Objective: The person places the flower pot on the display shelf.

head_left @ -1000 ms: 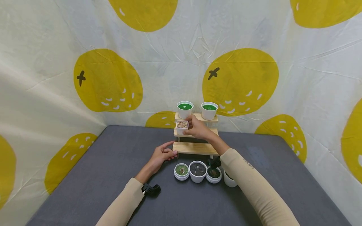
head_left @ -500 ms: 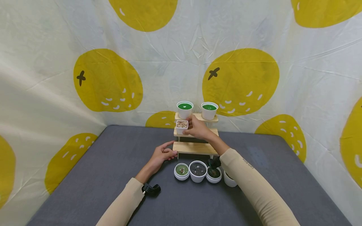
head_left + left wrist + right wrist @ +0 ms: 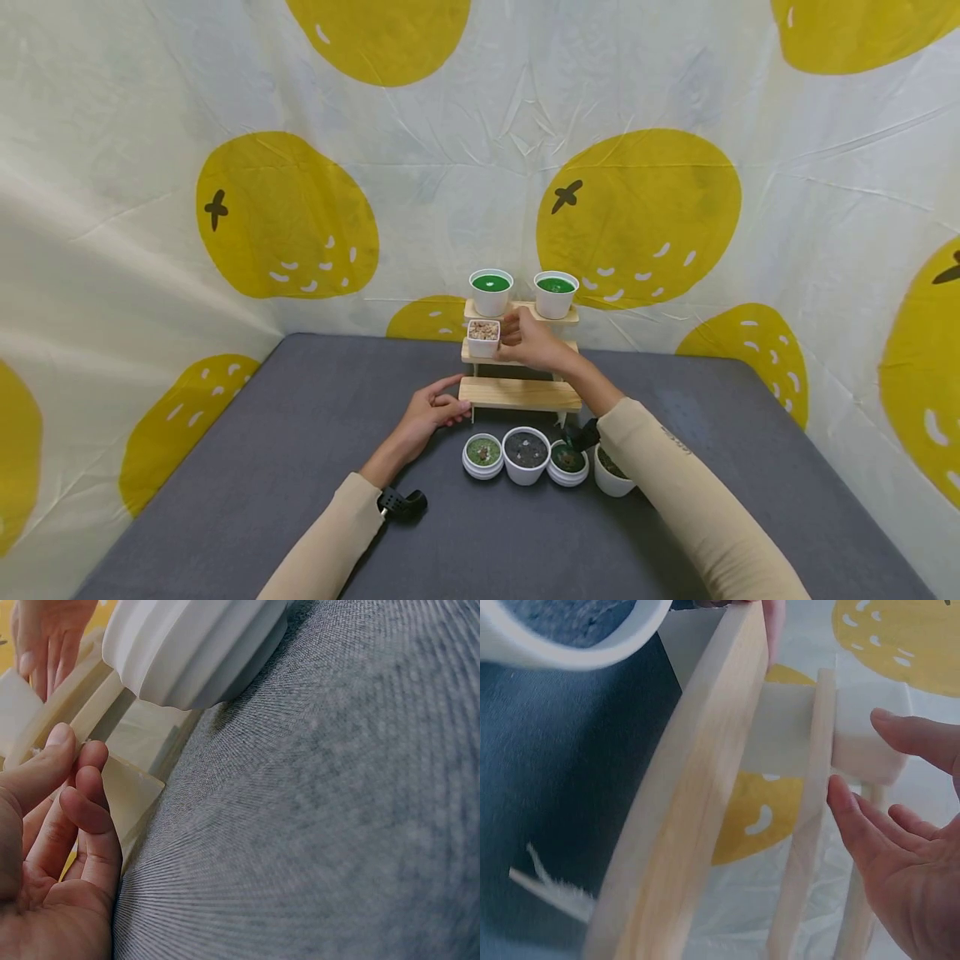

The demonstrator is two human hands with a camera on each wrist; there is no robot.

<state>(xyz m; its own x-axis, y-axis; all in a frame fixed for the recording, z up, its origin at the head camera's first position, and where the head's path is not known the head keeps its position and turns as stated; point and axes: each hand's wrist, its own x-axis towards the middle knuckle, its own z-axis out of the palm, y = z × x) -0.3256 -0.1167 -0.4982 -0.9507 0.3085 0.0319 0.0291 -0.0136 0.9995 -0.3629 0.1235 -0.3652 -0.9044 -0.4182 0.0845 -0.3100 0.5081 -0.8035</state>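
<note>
A small square white pot of pale pebbles [image 3: 483, 342] stands at the left end of the middle step of a three-tier wooden stand [image 3: 517, 393]. Just right of it is my right hand [image 3: 542, 343], its fingers spread apart. In the right wrist view the thumb [image 3: 900, 735] is close beside the white pot [image 3: 866, 739], not wrapped round it. My left hand [image 3: 422, 419] grips the left end of the lowest step, thumb and fingertips at its edge in the left wrist view. Two round white cups with green contents, one left [image 3: 491, 293] and one right [image 3: 554, 297], occupy the top step.
Before the stand, a row of round white pots sits on the grey table [image 3: 480, 550]: one with green bits [image 3: 482, 452], one with dark grit [image 3: 526, 450], a ridged dark-filled one [image 3: 567, 460] and another [image 3: 612, 475] partly behind the right sleeve. A lemon-printed cloth [image 3: 450, 208] hangs behind.
My right hand has let go of the square pot and drawn slightly right, its forearm shifting right too. The pot stays on the middle step. My left hand has held its place.
</note>
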